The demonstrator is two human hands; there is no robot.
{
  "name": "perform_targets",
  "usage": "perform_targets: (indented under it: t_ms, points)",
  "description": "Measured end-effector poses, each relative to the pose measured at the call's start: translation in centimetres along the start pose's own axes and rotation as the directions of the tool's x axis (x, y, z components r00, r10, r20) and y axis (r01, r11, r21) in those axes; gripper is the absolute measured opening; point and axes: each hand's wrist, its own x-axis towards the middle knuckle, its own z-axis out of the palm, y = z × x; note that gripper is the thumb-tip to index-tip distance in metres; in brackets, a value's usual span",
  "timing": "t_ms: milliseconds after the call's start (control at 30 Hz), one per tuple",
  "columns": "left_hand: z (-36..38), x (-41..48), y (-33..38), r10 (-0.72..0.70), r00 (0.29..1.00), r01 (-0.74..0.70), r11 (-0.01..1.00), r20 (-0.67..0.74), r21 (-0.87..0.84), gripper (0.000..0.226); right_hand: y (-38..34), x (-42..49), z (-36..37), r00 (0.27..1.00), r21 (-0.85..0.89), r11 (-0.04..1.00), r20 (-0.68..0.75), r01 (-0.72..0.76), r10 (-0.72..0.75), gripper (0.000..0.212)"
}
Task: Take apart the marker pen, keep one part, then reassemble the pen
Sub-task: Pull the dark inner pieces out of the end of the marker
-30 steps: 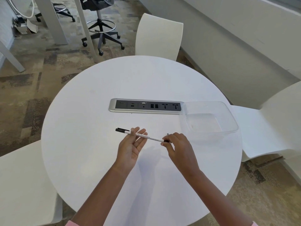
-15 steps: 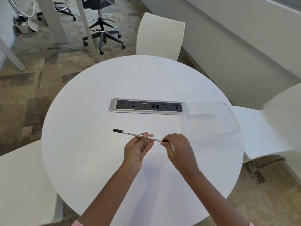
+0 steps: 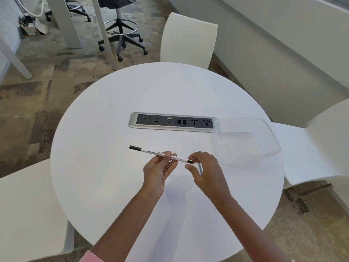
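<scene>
**End plug back on, thin part kept in the right hand**

I'm watching the marker pen (image 3: 160,154) held level above the desk (image 3: 113,186). My left hand (image 3: 160,172) pinches the white barrel near its middle, thumb on top, fingers under. A second ago the right hand (image 3: 204,170) covered the near end of the pen; now its thumb and forefinger have opened a little and only lightly pinch the black end plug (image 3: 190,161), which looks seated. A thin bluish rod (image 3: 200,168), I judge the refill, is tucked under the right fingers, apart from the barrel. That reads as the pen closed again with one part kept. The clear tray (image 3: 272,135) sits just beside the right hand, with no pen part in it that I can see.
</scene>
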Motion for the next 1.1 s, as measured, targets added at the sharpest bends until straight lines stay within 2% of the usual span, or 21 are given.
perform_targets:
  t_ms: [133,300,433,633,767,933,1100]
  points:
    - [0.17,-0.18,0.0,-0.02,1.0,0.02,1.0,0.01,-0.007,0.007,0.07,0.01,0.12,0.996,-0.087,0.995,-0.066,0.053,-0.059,0.013]
    - [0.35,-0.31,0.02,-0.025,0.999,0.025,1.0,0.024,-0.013,0.007,0.15,0.14,-0.01,0.99,-0.11,0.99,-0.098,0.086,-0.097,0.009]
    - [0.45,-0.31,-0.01,-0.034,0.999,0.034,0.999,0.031,-0.003,0.008,0.09,0.2,-0.24,0.996,-0.047,0.998,-0.087,0.032,-0.036,0.006]
    - [0.66,-0.34,0.04,-0.032,0.999,0.032,0.999,0.042,0.004,0.008,0.07,0.35,-0.3,0.997,0.043,0.997,-0.031,-0.067,0.068,0.022]
    - [0.53,-0.35,-0.02,-0.04,0.999,0.04,0.999,0.036,-0.018,0.006,-0.08,-0.12,-0.19,0.996,0.002,1.0,-0.084,0.006,-0.006,0.008]
    - [0.46,-0.53,-0.07,-0.045,0.998,0.046,0.999,0.034,-0.018,0.006,-0.1,-0.3,0.12,0.988,-0.145,0.987,-0.124,0.073,-0.091,0.012]
    - [0.37,-0.54,0.03,-0.042,0.998,0.043,0.999,0.037,-0.013,0.006,0.01,-0.15,0.03,0.992,-0.128,0.99,-0.103,0.056,-0.07,0.012]
